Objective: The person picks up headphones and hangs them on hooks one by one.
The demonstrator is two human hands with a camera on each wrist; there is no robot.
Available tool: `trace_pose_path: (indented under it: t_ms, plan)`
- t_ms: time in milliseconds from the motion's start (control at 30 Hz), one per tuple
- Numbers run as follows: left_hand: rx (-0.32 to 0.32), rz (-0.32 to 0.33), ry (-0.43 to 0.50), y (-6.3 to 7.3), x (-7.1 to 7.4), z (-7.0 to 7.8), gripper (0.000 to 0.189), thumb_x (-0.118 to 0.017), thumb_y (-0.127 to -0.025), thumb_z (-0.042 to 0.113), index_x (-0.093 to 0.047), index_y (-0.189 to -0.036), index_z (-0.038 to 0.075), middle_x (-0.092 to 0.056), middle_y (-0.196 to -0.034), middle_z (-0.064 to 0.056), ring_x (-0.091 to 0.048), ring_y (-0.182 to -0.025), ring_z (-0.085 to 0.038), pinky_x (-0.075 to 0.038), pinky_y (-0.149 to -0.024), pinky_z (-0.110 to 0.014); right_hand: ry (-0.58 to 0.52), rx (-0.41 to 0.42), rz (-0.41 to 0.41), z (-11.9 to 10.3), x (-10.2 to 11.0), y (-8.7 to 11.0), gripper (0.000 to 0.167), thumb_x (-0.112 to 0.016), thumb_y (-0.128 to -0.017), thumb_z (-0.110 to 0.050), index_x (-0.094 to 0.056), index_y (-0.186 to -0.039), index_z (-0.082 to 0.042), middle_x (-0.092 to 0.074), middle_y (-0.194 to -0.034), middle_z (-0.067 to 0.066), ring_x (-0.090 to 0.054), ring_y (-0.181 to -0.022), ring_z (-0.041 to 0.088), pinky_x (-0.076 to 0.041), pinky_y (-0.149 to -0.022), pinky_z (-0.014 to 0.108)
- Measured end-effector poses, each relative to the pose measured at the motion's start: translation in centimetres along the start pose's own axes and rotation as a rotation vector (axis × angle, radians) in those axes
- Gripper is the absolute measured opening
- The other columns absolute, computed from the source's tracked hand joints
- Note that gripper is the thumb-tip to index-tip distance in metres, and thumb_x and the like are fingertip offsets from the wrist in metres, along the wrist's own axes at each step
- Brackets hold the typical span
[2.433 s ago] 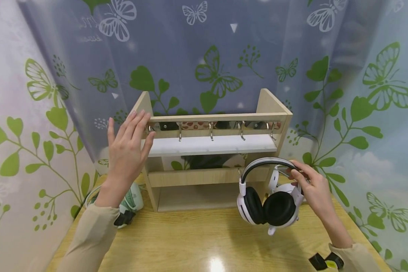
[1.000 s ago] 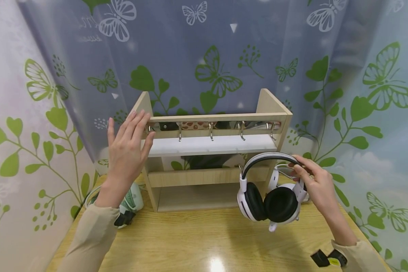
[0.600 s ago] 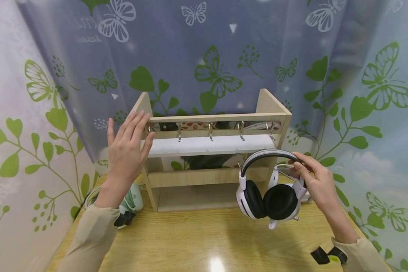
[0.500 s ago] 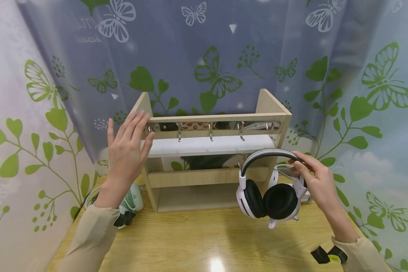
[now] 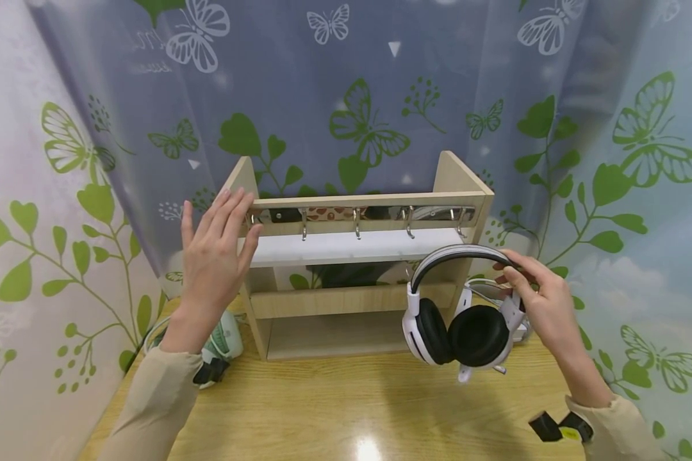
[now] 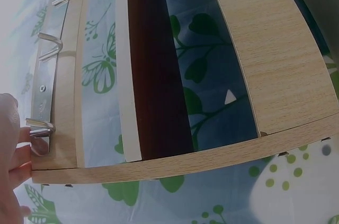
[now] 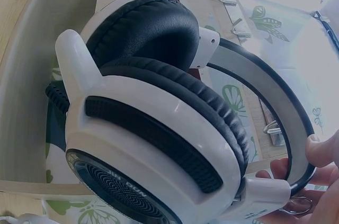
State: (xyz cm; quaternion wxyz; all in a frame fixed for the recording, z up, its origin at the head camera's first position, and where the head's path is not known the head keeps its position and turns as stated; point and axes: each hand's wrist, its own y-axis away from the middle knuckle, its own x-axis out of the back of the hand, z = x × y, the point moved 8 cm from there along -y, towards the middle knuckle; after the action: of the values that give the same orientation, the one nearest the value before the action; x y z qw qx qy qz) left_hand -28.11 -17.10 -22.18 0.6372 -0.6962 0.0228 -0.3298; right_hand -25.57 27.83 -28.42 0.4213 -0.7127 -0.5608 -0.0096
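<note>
As the right hand (image 5: 544, 302), pinching the headband (image 5: 466, 250), raises the headset (image 5: 478, 336) slightly at the frame's lower right, it nears the hooks (image 5: 410, 223), while the straight-fingered left hand (image 5: 215, 251) touches the shelf (image 5: 334, 301).

Fingers (image 6: 21, 155) at the wooden shelf (image 6: 158, 75)
</note>
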Motion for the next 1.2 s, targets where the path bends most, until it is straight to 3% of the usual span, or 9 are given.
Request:
trace_pose_path:
  t_ms: [700,1200]
  plan:
    - [-0.005,-0.010,-0.005,0.1,0.0,0.0,0.054,-0.039,-0.109,0.046,-0.056,-0.144,0.008,-0.057,-0.147,-0.011,-0.047,-0.141,-0.029,-0.008,-0.124,-0.057,-0.031,0.033,0.008,-1.3,0.8,-0.9,0.036,-0.055,-0.106,-0.012,-0.060,-0.138,0.002,-0.062,-0.100,-0.031,-0.065,-0.081,-0.012,-0.053,-0.069,0.010]
    - [0.002,-0.004,-0.002,0.0,0.0,0.0,0.055,-0.039,-0.109,0.047,-0.056,-0.144,0.008,-0.057,-0.146,-0.011,-0.047,-0.141,-0.029,-0.008,-0.124,-0.057,-0.029,0.005,0.008,-0.7,1.0,-1.9,0.036,-0.055,-0.105,-0.011,-0.060,-0.138,0.003,-0.062,-0.098,-0.033,-0.066,-0.078,-0.009,-0.053,-0.068,0.010]
